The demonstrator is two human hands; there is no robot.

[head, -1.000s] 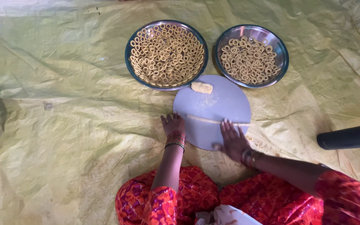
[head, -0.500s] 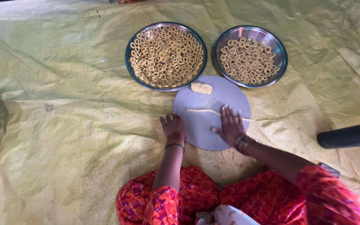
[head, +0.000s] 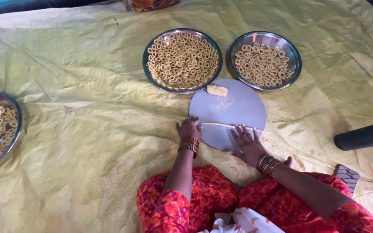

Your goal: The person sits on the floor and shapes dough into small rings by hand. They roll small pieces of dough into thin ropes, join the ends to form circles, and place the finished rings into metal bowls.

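Yellow sheet [head: 87, 142], dough strand [head: 232, 125] longer, left hand [head: 189, 128], right hand [head: 248, 141] flat, fingers spread

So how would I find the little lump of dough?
Look at the round grey board on the yellow sheet. The lump of dough sits at its far edge, beside the fullest plate of rings. It is a solid blob, not a ring or a thin rope.

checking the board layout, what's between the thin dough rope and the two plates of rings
In the head view, one small dough lump lies on the round board, between the dough rope and the ring plates; otherwise bare board.
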